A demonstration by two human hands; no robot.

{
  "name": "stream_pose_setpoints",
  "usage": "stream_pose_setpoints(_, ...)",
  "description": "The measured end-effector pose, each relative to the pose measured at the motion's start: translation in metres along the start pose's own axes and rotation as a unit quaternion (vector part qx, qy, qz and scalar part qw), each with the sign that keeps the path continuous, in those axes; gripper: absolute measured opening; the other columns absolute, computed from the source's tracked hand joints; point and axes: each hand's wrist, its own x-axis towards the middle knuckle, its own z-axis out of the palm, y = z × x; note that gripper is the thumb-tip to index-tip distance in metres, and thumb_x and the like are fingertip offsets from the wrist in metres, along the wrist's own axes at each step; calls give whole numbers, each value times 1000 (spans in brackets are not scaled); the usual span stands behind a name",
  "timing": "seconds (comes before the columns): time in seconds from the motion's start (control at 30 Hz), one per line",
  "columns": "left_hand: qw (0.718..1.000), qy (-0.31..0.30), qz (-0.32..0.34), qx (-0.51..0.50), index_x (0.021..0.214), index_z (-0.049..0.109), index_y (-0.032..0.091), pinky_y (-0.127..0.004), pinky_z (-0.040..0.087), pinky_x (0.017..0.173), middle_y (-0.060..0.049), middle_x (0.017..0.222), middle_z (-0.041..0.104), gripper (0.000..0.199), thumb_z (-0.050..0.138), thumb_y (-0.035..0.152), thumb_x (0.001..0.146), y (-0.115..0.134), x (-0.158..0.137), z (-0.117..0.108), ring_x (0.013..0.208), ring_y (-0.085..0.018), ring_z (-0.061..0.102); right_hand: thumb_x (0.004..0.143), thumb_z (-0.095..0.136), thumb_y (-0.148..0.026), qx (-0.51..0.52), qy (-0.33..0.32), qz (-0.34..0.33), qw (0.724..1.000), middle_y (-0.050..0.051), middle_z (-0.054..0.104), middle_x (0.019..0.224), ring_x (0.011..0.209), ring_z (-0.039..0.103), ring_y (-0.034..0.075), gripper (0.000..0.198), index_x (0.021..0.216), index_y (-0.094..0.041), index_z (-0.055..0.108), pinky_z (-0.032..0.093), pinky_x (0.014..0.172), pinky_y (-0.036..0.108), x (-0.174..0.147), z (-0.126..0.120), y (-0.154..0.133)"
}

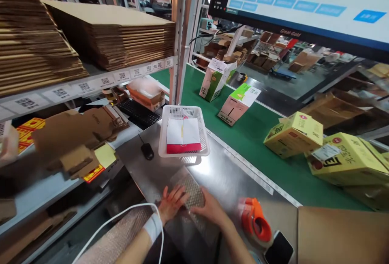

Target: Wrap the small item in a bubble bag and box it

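Both my hands rest on a sheet of bubble wrap [191,189] lying on the steel worktop [223,174]. My left hand [172,204] presses flat on its left edge, fingers spread. My right hand [209,209] lies on its right side, fingers bent over the wrap. Just beyond the wrap stands a white plastic basket [170,114] holding a white packet with a red band [183,136].
An orange tape dispenser [254,220] and a phone [278,250] lie right of my hands, beside a flat cardboard sheet [340,235]. A mouse [147,150] and keyboard [137,113] sit to the left. Yellow cartons [294,134] ride the green conveyor [252,130]. Shelves of flat cardboard [115,33] stand left.
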Motion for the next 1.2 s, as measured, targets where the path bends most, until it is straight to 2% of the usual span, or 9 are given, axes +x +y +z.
stream_pose_setpoints(0.1, 1000, 2, 3, -12, 129, 71, 38, -49, 10, 129, -4, 123, 78, 35, 61, 26, 98, 15, 31, 32, 122, -23, 64, 65, 85, -42, 24, 30, 12, 999, 10, 70, 132, 119, 65, 33, 80, 136, -20, 58, 50, 105, 43, 10, -39, 10)
stream_pose_setpoints(0.2, 999, -20, -42, 7, 136, 67, 39, -57, 29, 122, -9, 127, 75, 45, 61, 19, 96, 31, 34, 36, 120, -28, 66, 64, 85, -41, 2, 31, 24, 999, 7, 73, 124, 111, 68, 32, 77, 134, -21, 59, 53, 99, 43, 10, -54, 7)
stream_pose_setpoints(0.3, 987, -59, -149, -8, 142, 62, 41, -62, 48, 109, -15, 138, 67, 60, 58, 9, 92, 43, 7, 13, 124, -34, 65, 69, 83, -38, -74, 53, 58, 994, 8, 70, 132, 117, 67, 32, 78, 141, -22, 56, 53, 100, 43, -3, -34, -8)
stream_pose_setpoints(0.4, 950, -99, -269, -123, 148, 57, 38, -57, 56, 105, -14, 149, 56, 68, 51, 5, 88, 52, -30, -20, 132, -37, 61, 73, 82, -33, -220, 94, 81, 968, 15, 57, 151, 136, 55, 35, 87, 152, -20, 49, 47, 112, 45, -20, 11, -27)
stream_pose_setpoints(0.47, 896, -109, -363, -232, 148, 58, 33, -54, 56, 108, -13, 144, 58, 64, 46, 9, 89, 57, -50, -37, 131, -33, 62, 75, 81, -29, -312, 111, 81, 940, 17, 53, 154, 138, 53, 38, 89, 156, -21, 46, 48, 111, 48, -27, 46, -38)
stream_pose_setpoints(0.63, 676, -70, -586, -441, 133, 70, 20, -57, 38, 124, -14, 136, 64, 50, 54, 37, 88, 62, -75, -41, 135, -33, 59, 83, 71, -19, -406, 144, 71, 900, 19, 33, 168, 153, 33, 43, 83, 160, -22, 41, 33, 120, 65, -27, 123, -30)
stream_pose_setpoints(0.8, 586, -31, -664, -463, 107, 77, 23, -57, 33, 126, -16, 136, 66, 40, 66, 41, 74, 53, -84, -24, 137, -35, 56, 93, 51, -15, -394, 144, 51, 906, 16, 25, 170, 158, 18, 45, 71, 162, -24, 38, 19, 118, 81, -16, 167, -1)
stream_pose_setpoints(1.03, 458, 38, -686, -563, 115, 76, 21, -47, 40, 124, -14, 137, 70, 46, 75, 43, 74, 42, -45, -19, 137, -29, 60, 103, 43, -29, -376, 134, 68, 914, 17, 15, 172, 160, 12, 41, 64, 164, -16, 28, 13, 120, 80, 3, 137, -13)
stream_pose_setpoints(1.2, 362, 83, -726, -578, 98, 74, 19, -44, 58, 98, -11, 103, 80, 35, 83, 36, 69, 36, -24, -8, 100, -29, 76, 102, 51, -32, -383, 114, 99, 911, 15, 13, 173, 160, 15, 37, 69, 165, -17, 26, 20, 122, 74, 12, 111, -24)
